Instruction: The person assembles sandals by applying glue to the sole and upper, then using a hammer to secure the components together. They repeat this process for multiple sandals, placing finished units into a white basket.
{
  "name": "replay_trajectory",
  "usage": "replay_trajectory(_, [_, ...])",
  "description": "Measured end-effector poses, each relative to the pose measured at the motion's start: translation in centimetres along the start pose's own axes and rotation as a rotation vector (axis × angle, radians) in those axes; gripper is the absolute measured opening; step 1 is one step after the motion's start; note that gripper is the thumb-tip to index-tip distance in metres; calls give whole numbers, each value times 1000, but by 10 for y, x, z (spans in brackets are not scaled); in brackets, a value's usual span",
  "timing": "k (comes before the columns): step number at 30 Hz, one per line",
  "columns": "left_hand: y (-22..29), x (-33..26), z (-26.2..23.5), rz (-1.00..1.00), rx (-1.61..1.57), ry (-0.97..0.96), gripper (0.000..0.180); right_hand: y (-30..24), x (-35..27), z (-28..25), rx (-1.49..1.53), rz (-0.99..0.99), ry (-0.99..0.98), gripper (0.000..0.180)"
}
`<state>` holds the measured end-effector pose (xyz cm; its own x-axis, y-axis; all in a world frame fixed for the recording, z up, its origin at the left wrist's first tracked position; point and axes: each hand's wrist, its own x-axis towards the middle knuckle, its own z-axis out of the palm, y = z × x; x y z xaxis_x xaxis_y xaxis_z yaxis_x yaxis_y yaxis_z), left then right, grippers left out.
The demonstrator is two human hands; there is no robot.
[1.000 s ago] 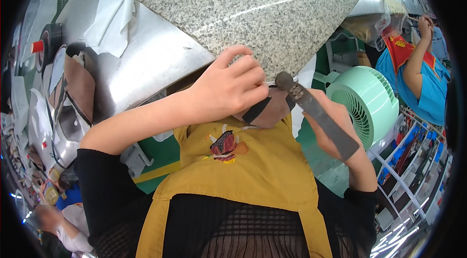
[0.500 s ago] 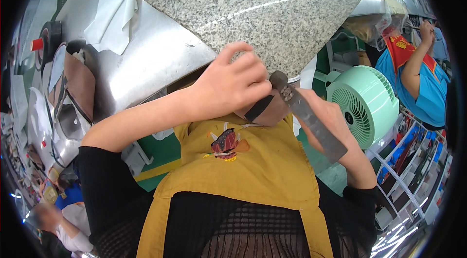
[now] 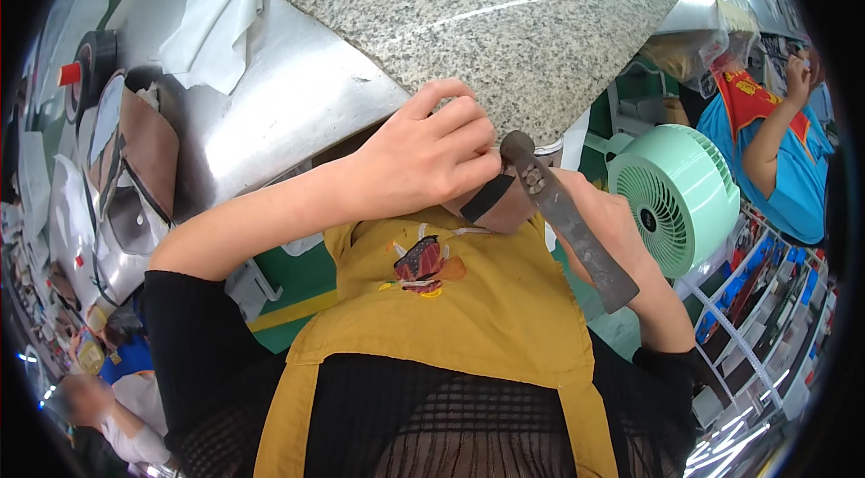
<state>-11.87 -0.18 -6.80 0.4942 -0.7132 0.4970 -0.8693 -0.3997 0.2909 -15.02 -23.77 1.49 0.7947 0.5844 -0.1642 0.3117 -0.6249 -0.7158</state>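
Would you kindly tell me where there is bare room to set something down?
Bare: the middle of the granite slab, beyond the left hand; the metal tabletop between white cloth and slab. Crowded: around the slab's near corner, with left hand, right hand, hammer, brown piece.

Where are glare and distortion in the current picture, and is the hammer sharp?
In the head view, a bright streak crosses the speckled slab and sheen whitens the metal tabletop; in the same view, the white rack bends near the dark rim, while the hammer looks fairly sharp, its outline clear.
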Motion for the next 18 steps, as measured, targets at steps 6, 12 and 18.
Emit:
replay_trajectory(6, [-1,-1,2,-19,-23,-1,24,-7,2,-9,22,-19,48,30])
replay_trajectory(12, [2,2,2,-257,-221,-25,19,5,-2,-10,110,93,-83,37])
replay_trajectory(18, [13,21,18,-301,-282,41,13,9,-19,-26,234,286,48,28])
